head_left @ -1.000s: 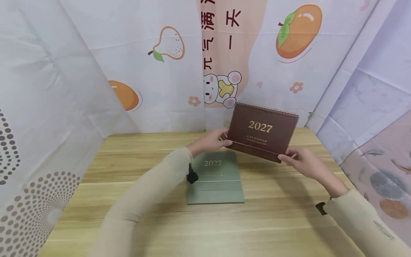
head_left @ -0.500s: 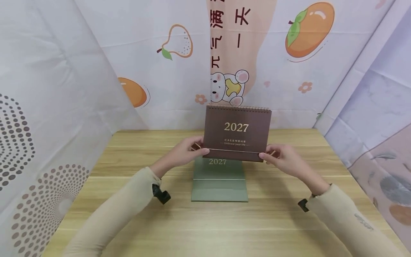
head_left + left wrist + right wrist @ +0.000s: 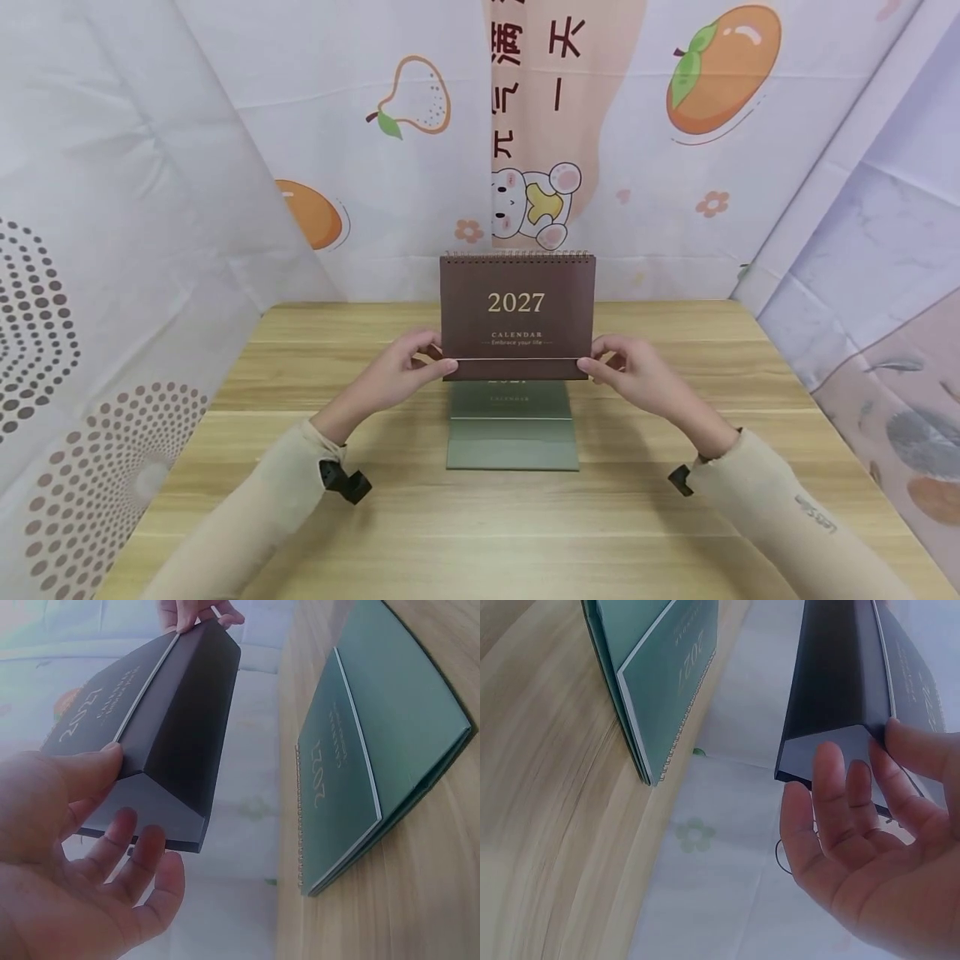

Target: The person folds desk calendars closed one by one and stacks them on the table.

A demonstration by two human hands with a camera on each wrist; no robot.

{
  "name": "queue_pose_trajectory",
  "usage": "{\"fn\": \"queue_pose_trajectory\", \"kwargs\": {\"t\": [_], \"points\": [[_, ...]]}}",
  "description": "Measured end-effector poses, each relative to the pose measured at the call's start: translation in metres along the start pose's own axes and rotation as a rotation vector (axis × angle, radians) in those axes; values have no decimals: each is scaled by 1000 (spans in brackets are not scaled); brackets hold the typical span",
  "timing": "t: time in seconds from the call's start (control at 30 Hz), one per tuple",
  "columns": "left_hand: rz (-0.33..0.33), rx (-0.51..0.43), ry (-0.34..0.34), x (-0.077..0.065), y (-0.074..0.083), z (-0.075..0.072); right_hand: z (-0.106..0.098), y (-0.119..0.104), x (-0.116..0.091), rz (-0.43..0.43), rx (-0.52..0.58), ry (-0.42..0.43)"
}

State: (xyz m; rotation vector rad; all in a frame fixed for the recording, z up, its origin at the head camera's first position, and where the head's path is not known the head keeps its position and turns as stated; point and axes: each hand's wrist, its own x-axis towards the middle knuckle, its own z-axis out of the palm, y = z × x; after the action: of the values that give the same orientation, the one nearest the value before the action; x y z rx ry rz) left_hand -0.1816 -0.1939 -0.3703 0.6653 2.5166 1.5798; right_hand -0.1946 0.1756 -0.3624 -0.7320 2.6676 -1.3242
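A dark brown 2027 desk calendar [image 3: 517, 312], spiral-bound along its top, is held up in the air with its cover facing the head camera. My left hand [image 3: 397, 371] pinches its lower left corner, thumb on the front. At the lower right corner my right hand [image 3: 637, 379] pinches it the same way. Both wrist views show the calendar's folded stand as a hollow wedge underneath. Below it a green 2027 desk calendar [image 3: 512, 442] lies flat on the table. The brown calendar hides the green one's upper part in the head view; a gap separates the two in the left wrist view.
The wooden table [image 3: 300, 367] ends at a printed curtain [image 3: 360, 183] behind the calendars. More hanging cloth closes off the left and right sides. Black straps with small mounts [image 3: 345, 481] sit at both wrists.
The brown calendar has moved left, from the right of the green one to over it. Its tilt has levelled out. Both hands have kept their hold and shifted left with it.
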Motion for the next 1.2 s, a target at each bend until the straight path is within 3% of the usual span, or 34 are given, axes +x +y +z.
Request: {"fn": "queue_pose_trajectory", "kwargs": {"t": [0.3, 0.73, 1.2], "points": [[24, 37, 34, -6, 1, -2, 2, -2, 0, -20, 21, 10], [195, 94, 82, -8, 2, -1, 4, 2, -4, -179, 17, 119], [187, 63, 126, -11, 7, -1, 9, 6, -4, -235, 89, 174]]}}
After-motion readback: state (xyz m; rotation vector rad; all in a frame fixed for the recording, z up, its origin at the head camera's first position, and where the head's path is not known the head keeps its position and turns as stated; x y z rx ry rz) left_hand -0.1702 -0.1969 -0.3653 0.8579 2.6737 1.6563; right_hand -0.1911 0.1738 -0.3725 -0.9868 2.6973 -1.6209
